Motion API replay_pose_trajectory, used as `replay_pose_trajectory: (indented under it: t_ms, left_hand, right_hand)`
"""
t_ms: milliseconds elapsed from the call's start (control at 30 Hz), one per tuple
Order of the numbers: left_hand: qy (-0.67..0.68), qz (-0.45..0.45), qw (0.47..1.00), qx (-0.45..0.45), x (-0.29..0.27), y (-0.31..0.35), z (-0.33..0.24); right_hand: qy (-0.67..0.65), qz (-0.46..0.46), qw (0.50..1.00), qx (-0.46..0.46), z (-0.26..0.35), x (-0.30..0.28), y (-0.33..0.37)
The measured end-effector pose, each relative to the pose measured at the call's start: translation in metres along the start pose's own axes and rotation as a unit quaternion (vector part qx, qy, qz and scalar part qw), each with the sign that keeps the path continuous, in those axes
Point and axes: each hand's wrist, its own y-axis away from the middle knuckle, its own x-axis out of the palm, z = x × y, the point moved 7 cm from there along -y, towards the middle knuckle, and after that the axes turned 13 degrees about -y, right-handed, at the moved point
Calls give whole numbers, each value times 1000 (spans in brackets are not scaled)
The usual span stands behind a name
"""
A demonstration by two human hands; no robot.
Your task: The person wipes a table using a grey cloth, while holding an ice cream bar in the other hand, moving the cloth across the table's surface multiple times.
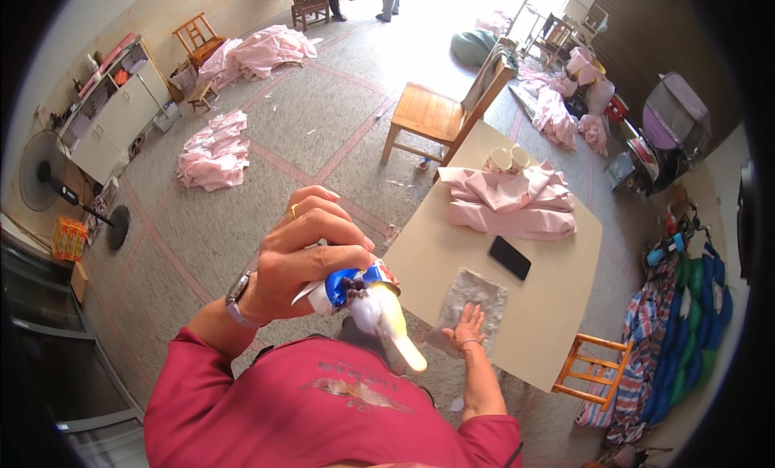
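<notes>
Raised in front of my chest, my left hand (311, 238) is closed around a small blue, white and red ice cream cup (335, 289). The cup is tilted and shows dark bits and pale lilac ice cream (367, 313). A flat pale-yellow spoon or stick (402, 339) juts down out of it; its exact kind is unclear. My right hand (467, 329) lies flat with fingers stretched on a grey cloth (476, 290) at the near edge of the cream table (529, 323). Beyond the cloth lies a black phone (509, 257).
Folded pink fabric (513, 202) and two paper cups (507, 160) occupy the table's far part. A wooden chair (432, 113) stands behind it, a stool (593, 369) at its right. Pink cloth heaps (214, 149) lie on the floor; a fan (73, 195) stands left. People's legs (387, 0) show far back.
</notes>
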Motion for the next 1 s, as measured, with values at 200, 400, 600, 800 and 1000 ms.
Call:
replay_pose_trajectory:
  t_ms: [200,400,600,800,1000]
  left_hand:
    - [-43,1,999,-2,-29,2,-7]
    - [-77,-7,997,5,-48,5,-14]
    - [-78,-11,997,-1,-58,0,-36]
    - [-85,-36,995,34,-62,-6,-56]
    - [-92,-36,995,0,-62,-6,-78]
  right_hand:
    - [15,-3,1000,1,0,-3,3]
    - [27,1,1000,0,2,-2,3]
    - [33,-3,999,-7,-4,1,-3]
    - [34,0,999,-5,-5,2,-3]
    - [30,7,1000,-4,2,-2,2]
